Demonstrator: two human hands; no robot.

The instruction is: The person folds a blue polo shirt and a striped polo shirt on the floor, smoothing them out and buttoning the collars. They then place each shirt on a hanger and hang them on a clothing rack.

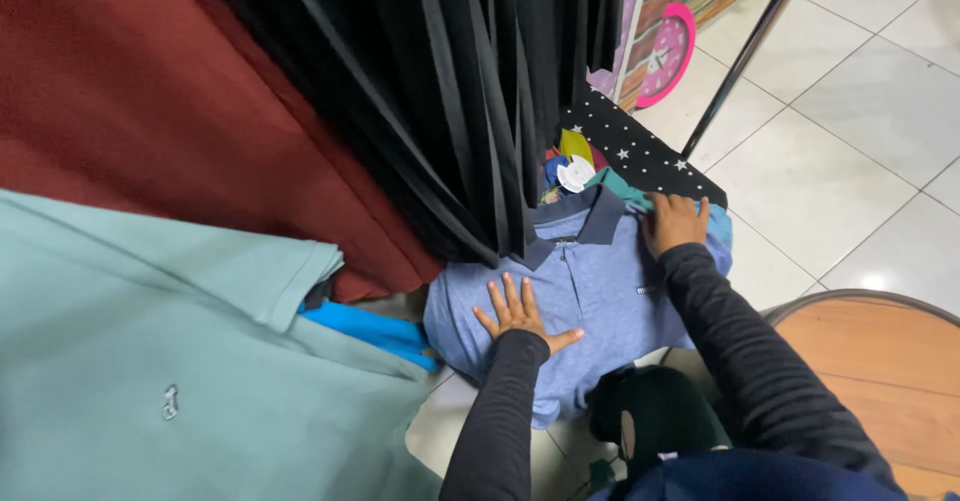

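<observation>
Head view, looking down into a rack of hanging clothes. We see the left hand (520, 313) lying flat and open, fingers spread, palm pressed on the chest of a blue polo shirt (590, 291). The shirt has a darker navy collar (585, 223) and sits low in the middle of the view, below the hanging garments and above the tiled floor (850, 141). The right hand (675, 223) rests at the shirt's far shoulder, fingers curled down over the fabric edge; we cannot tell whether it truly pinches the cloth or only presses on it. Both arms wear dark ribbed sleeves (740, 351).

Around the shirt: a row of black garments (450, 91) hangs just above the collar, touching it. Left of those, a dark red garment (150, 91), and below it a pale green polo (150, 361) fills the lower left. A bright blue piece (375, 331) shows between the green polo and the blue shirt. Behind the collar lies a black cloth with white stars (640, 156). A round white tag (575, 174) sits beside it. A pink round clock (665, 56) stands farther back. A wooden counter edge (880, 361) curves in at lower right.
</observation>
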